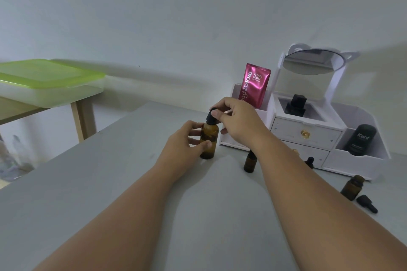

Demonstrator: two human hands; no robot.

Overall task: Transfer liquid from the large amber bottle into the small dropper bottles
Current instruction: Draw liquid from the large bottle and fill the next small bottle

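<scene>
Left hand grips large amber bottle mid-body; right hand pinches its black dropper cap. Bottle is upright, just left of white organizer. Probably glass: rigid, slick, breakable, so keep the mid-body hold. Nearest small dropper bottle is in front of organizer.

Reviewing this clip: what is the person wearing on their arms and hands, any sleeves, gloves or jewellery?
Nothing worn shows. The left hand and right hand are ungloved, with no rings visible. The left forearm and right forearm are bare down to the frame's edge: no sleeves, watch or bracelet in view.
</scene>
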